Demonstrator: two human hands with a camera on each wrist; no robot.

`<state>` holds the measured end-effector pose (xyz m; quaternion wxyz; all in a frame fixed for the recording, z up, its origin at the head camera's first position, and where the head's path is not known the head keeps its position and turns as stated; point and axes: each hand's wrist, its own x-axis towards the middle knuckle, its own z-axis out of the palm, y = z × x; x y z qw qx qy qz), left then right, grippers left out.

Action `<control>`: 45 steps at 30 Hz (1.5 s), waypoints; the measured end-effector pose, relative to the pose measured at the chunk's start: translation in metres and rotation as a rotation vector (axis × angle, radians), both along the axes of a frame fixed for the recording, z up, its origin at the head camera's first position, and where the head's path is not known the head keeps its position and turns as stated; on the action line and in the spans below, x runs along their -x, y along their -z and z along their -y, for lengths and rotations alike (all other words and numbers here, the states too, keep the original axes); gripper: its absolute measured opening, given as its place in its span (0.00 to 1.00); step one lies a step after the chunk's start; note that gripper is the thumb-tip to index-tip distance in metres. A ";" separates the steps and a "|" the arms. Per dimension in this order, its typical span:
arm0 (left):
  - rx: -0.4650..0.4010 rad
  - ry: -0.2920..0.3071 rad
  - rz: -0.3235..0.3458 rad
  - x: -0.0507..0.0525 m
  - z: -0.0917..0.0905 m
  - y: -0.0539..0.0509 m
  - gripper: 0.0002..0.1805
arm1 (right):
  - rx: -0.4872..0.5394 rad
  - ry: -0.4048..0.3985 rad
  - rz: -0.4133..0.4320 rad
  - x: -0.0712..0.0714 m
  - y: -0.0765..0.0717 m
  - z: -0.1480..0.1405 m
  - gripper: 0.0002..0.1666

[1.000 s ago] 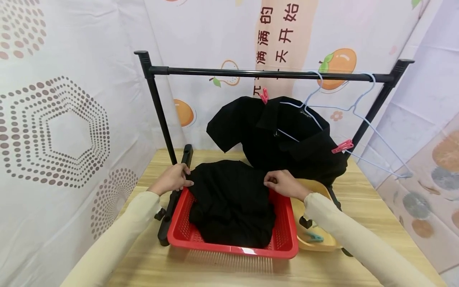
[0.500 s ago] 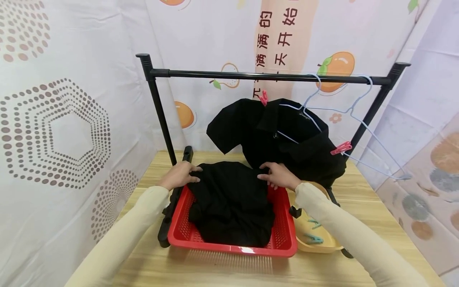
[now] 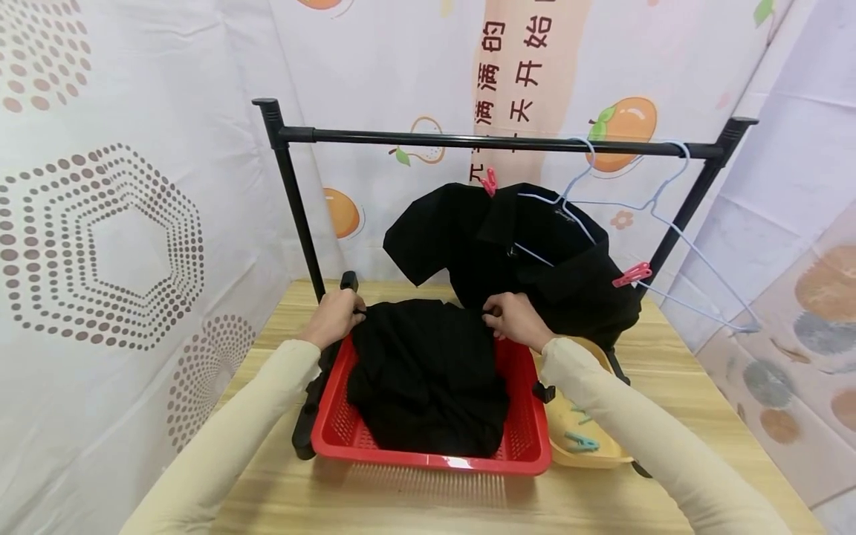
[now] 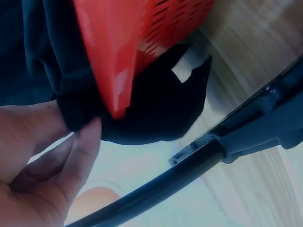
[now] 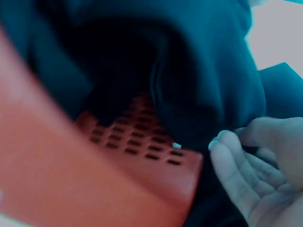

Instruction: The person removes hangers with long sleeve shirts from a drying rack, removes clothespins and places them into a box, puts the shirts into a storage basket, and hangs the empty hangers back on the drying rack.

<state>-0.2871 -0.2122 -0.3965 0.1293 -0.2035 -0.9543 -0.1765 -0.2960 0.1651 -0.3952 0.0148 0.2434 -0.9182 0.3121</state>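
Black cloth (image 3: 428,371) is bunched in the red basket (image 3: 414,462), its far edge held at both ends. The left end is pinched between the fingers (image 4: 87,149) of the left hand (image 3: 334,318); the right end is pinched by the right hand (image 3: 518,319), thumb against finger. Both ends are best lifted level and together, so folds fall out evenly. The part draped past the basket corner could be snagged; the hung black shirt (image 3: 461,238) just behind should be avoided.
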 end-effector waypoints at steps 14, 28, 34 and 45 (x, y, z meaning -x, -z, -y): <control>-0.329 0.306 0.049 -0.058 -0.022 -0.044 0.05 | 0.214 -0.226 0.169 -0.056 -0.040 -0.003 0.10; -0.156 0.378 0.390 -0.041 -0.022 -0.010 0.09 | 0.001 -0.208 0.233 -0.049 -0.004 0.003 0.11; -0.191 0.163 0.494 -0.018 -0.031 -0.014 0.28 | 0.034 -0.010 0.232 -0.027 0.003 0.020 0.24; -0.248 0.064 0.551 0.005 -0.047 -0.001 0.27 | 0.027 0.048 0.166 -0.001 0.015 0.035 0.10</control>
